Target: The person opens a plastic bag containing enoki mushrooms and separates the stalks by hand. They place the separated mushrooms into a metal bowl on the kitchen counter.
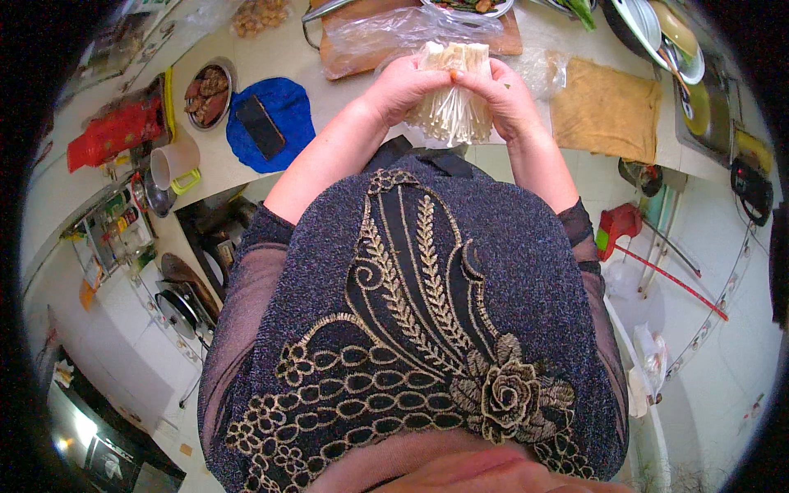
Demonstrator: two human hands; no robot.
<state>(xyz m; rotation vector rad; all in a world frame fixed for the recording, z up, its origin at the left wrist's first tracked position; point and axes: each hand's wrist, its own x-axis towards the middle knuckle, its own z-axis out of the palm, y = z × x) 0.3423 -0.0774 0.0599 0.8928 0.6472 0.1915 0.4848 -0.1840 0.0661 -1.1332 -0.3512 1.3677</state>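
Between them, my left hand (410,89) and my right hand (508,92) grip a bunch of white enoki mushrooms (456,114). Its cut base points away from me and the small caps face my body. Both thumbs press on top of the bunch and almost meet at its middle. Just beyond, a wooden cutting board (345,61) lies on the counter with a clear plastic bag (413,28) crumpled over it. More clear plastic (536,74) rests to the right of the hands.
A tan cloth (604,108) lies right on the counter (277,58). To the left are a blue cloth (296,105) under a black phone (262,126), a metal bowl of meat (208,97) and a plastic jug (175,165). A plate of food (471,7) stands at the back.
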